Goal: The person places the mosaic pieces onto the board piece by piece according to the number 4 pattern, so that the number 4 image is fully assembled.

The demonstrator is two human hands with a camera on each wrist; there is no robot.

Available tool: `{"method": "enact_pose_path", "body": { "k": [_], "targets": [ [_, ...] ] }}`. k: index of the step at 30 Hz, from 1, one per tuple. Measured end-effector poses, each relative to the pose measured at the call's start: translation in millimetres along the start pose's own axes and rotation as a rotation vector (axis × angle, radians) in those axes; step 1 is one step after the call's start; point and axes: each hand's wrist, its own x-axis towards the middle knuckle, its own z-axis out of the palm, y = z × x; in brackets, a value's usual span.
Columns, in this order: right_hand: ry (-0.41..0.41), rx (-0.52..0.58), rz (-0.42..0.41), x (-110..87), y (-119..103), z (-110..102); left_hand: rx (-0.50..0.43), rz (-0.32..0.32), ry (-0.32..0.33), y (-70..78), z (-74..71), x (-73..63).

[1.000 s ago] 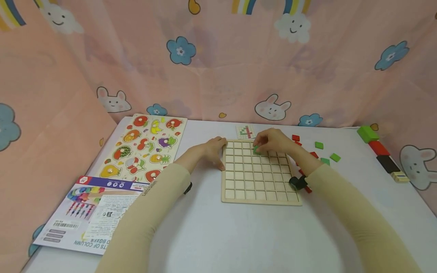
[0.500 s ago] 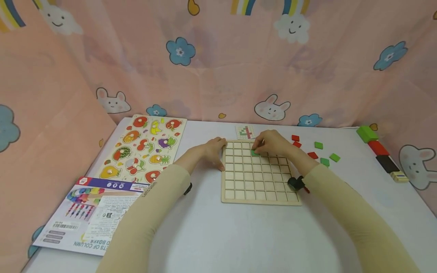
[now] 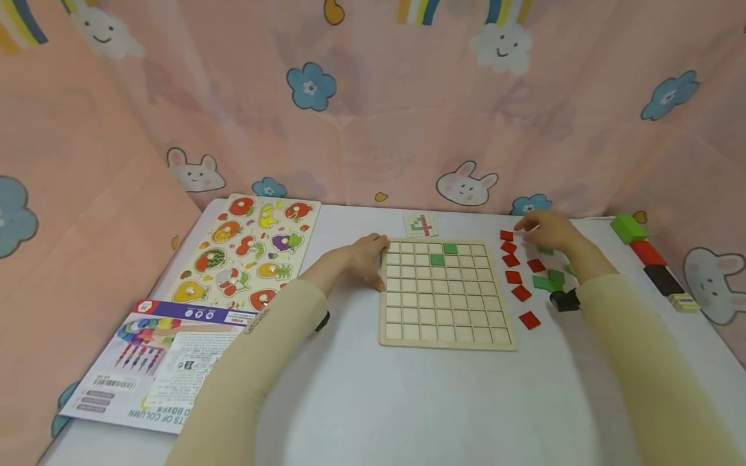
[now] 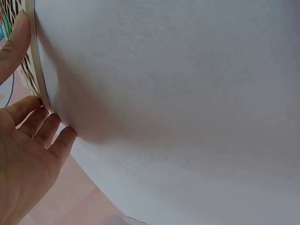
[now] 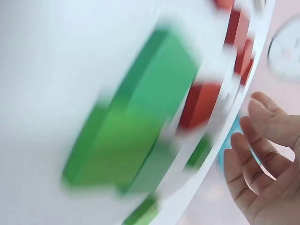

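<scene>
In the head view, a wooden grid board (image 3: 449, 345) lies flat with two green square tiles in its far rows, a lower green tile (image 3: 437, 259) and an upper green tile (image 3: 450, 248), set diagonally. My left hand (image 3: 366, 260) rests along the board's left side, fingers at the far corner and thumb lower down. The left wrist view shows those fingertips at the board's edge (image 4: 38, 61). My right hand (image 3: 550, 231) hovers, fingers loosely bent and holding nothing, over loose green tiles (image 3: 546, 283); it partly covers some. Red tiles (image 3: 511, 260) lie between it and the board.
A small pattern card (image 3: 421, 225) sits behind the board. At left are a fruit puzzle board (image 3: 236, 255) and a printed package (image 3: 134, 375). Several blocks, including a black block (image 3: 662, 279), line the right side. A pink printed curtain (image 3: 373, 129) stands behind the table.
My right hand has let go of the lower green tile, now flat in a square, and moved right, off the board to the loose tiles. My left hand has stayed at the board's edge.
</scene>
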Motion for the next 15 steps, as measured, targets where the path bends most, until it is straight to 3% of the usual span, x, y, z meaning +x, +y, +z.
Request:
{"method": "enact_pose_path", "body": {
  "k": [7, 15],
  "targets": [
    [-0.056, 0.032, 0.128, -5.5, 45, -8, 0.020, 0.000, 0.001, 1.3, -0.4, 0.5],
    [-0.057, 0.056, 0.167, -8.3, 52, -8, 0.013, -0.005, 0.003, 2.4, -0.5, -1.0]
  ]
}}
